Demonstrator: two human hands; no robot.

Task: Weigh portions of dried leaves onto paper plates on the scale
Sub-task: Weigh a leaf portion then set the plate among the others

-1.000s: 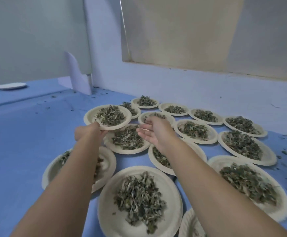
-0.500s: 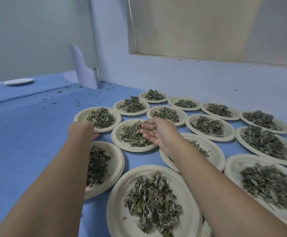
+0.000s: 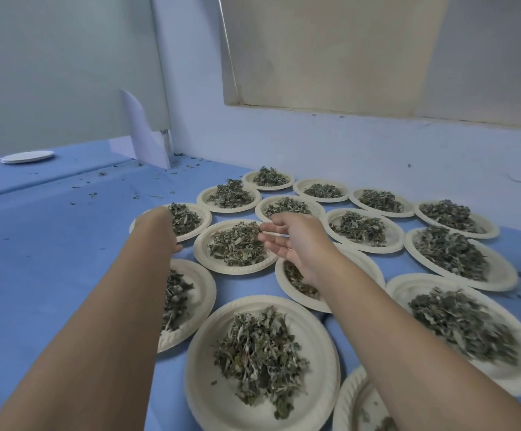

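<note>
Blue cloth covers a table pushed into a pale wall corner, with a beige board on the wall above. No scale is in view.

1. Paper plates: some fifteen, in rough rows running from near to far right. Each carries a heap or scatter of dried leaves.

2. Far-left plate, with leaves on it. The left hand lies over its near rim, back toward the camera. The wrist hides the fingers, so I cannot tell whether they grip the rim or only rest there.

3. Middle plate, just right of item 2, rims close. The right hand hovers at its right edge, palm facing left. Its fingers are loosely spread, slightly bent, and hold nothing. The heap lies directly left of the fingertips.

Likely bearing on the next move: the left hand is nearer item 2 and the right is nearer item 3. The plates are round, so no long axis needs aligning.

4. Bare white plate (possibly a small stack), far left and well apart from the rest.

5. White sheet, leaning in the corner.

6. Leaf crumbs, loose on the cloth.
</note>
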